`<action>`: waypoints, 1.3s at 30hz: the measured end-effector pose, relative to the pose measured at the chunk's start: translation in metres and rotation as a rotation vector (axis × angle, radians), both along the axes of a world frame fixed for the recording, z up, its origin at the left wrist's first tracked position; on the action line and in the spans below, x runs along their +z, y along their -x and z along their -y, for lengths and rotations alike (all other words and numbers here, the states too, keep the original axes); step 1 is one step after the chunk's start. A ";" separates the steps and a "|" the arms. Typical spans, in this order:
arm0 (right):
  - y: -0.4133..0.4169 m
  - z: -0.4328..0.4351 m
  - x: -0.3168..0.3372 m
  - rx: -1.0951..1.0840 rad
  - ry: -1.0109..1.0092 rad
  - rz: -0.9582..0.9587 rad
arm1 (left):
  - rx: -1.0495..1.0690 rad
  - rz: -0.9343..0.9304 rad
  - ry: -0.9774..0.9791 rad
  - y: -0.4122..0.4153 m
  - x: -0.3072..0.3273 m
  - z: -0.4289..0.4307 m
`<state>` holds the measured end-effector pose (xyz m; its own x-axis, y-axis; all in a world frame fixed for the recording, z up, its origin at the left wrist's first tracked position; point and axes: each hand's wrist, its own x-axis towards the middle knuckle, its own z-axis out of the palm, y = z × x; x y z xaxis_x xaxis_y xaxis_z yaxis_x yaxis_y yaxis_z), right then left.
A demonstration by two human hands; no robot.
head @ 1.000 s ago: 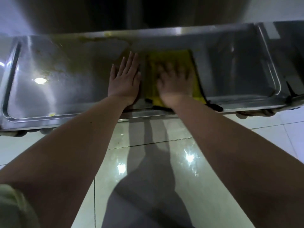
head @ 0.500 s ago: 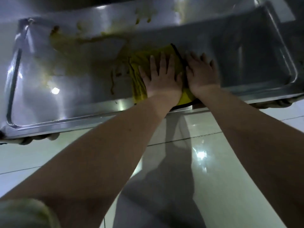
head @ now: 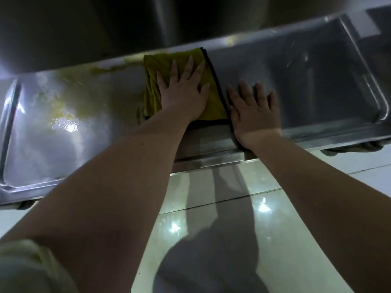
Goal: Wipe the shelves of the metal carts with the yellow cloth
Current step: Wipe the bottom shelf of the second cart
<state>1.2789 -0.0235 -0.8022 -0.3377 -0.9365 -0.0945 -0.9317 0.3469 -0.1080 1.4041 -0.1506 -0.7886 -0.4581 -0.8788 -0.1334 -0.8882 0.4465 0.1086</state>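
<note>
Two bare hands flat on a shiny metal cart shelf (head: pixel 317 81), left hand (head: pixel 182 96) spread, pressing a folded yellow cloth with dark edging (head: pixel 157 66) mid-shelf, right hand (head: pixel 254 111) spread on bare metal just beside it, yellowish smears (head: pixel 57 104) further left.

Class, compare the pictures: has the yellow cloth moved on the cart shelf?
Yes. The yellow cloth has slid away from the shelf's front rim to its back rim, under the left hand.

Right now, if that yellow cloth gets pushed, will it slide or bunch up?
Probably floppy: the yellow cloth wrinkles at its left side. Pressed by the flat left hand, it likely slides easily on the smooth metal shelf.
</note>
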 end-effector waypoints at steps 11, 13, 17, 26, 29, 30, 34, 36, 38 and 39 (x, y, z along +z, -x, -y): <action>0.007 -0.001 0.001 -0.005 0.046 0.071 | -0.138 -0.026 -0.005 0.024 0.003 0.002; 0.008 -0.001 0.002 -0.022 0.051 0.098 | -0.044 -0.011 -0.003 -0.008 0.004 0.024; 0.000 0.002 -0.002 -0.016 0.024 0.018 | 0.129 0.020 -0.001 -0.072 0.004 0.053; -0.006 0.001 -0.006 0.000 0.035 -0.055 | -0.067 -0.008 -0.012 0.016 0.001 -0.005; -0.002 -0.001 -0.005 0.015 0.024 -0.048 | -0.112 -0.050 -0.008 0.042 -0.001 -0.023; 0.000 -0.001 -0.005 0.016 0.028 -0.043 | -0.109 -0.055 -0.006 0.039 -0.002 -0.022; 0.002 0.001 -0.007 0.011 0.064 -0.011 | -0.160 -0.032 0.040 0.004 -0.001 -0.008; 0.002 0.003 -0.007 0.002 0.060 -0.007 | -0.099 -0.025 0.036 -0.025 0.000 0.005; 0.002 0.003 -0.006 -0.007 0.055 -0.014 | 0.018 -0.027 0.036 -0.061 0.001 0.019; 0.001 0.004 -0.006 -0.010 0.044 -0.022 | 0.074 -0.025 0.032 -0.078 0.001 0.025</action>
